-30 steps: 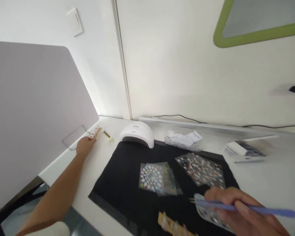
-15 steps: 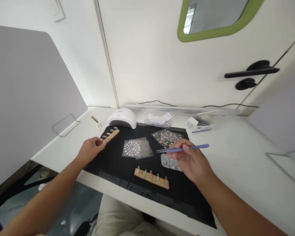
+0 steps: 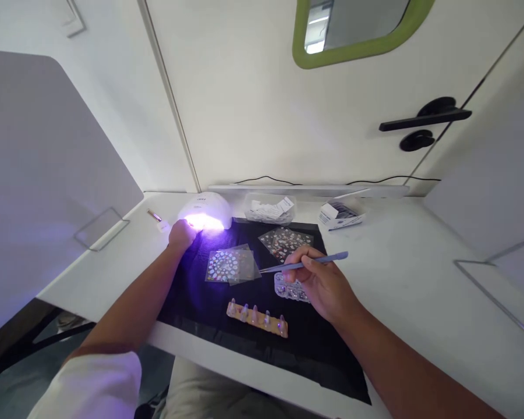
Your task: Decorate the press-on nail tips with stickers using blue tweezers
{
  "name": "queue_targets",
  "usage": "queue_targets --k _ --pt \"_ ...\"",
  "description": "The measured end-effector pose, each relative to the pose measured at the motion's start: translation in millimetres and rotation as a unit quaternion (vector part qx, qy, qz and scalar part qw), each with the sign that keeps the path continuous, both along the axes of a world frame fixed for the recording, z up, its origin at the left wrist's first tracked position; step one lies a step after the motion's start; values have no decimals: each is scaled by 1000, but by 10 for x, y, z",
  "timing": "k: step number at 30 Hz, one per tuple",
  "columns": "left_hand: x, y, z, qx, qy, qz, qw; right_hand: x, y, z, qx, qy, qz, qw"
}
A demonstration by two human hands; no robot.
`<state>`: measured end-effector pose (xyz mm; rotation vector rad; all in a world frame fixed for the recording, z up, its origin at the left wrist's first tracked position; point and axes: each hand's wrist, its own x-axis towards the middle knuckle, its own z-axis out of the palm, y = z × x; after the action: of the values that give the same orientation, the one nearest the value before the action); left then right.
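My left hand (image 3: 182,234) is closed at the mouth of the white nail lamp (image 3: 206,206), which glows purple. The wooden strip of nail tips it carried is hidden inside the lamp. My right hand (image 3: 321,282) holds purple tweezers (image 3: 308,265), tips pointing left, above a clear gem tray (image 3: 284,287). A second wooden strip of nail tips (image 3: 257,315) lies on the black mat (image 3: 318,349) near the front edge. Two packs of sticker sheets (image 3: 229,266) (image 3: 283,241) lie mid-mat.
A bag of paper slips (image 3: 269,208) and a small box (image 3: 338,213) sit behind the mat. A small gold bottle (image 3: 157,219) lies left of the lamp. A grey divider panel (image 3: 39,163) stands at left; a door handle (image 3: 423,119) is at right.
My left hand carried the nail strip from the table's left edge across the mat to the lamp, which has lit purple. The right hand with the tweezers shifted slightly left.
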<state>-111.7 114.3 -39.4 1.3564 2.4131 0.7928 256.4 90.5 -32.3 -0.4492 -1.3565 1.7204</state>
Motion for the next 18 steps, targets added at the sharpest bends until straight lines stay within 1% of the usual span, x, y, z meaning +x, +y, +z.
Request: queue_targets --k 6,10,12,14,16,18 --pt "6 55 -110 30 -48 10 998 -18 -76 26 0 5 16 1000" --pt "28 8 -124 63 -38 7 997 -13 -72 49 6 16 19 1000" --pt "19 -47 -75 87 -16 6 996 1 -66 72 11 19 17 1000" --pt "-4 -86 24 112 16 4 994 11 -68 98 16 23 14 1000" --pt "-27 -65 169 136 53 -9 989 7 -81 117 19 24 10 999" --pt "-28 36 337 156 91 -36 983 -8 -98 124 21 22 8 1000"
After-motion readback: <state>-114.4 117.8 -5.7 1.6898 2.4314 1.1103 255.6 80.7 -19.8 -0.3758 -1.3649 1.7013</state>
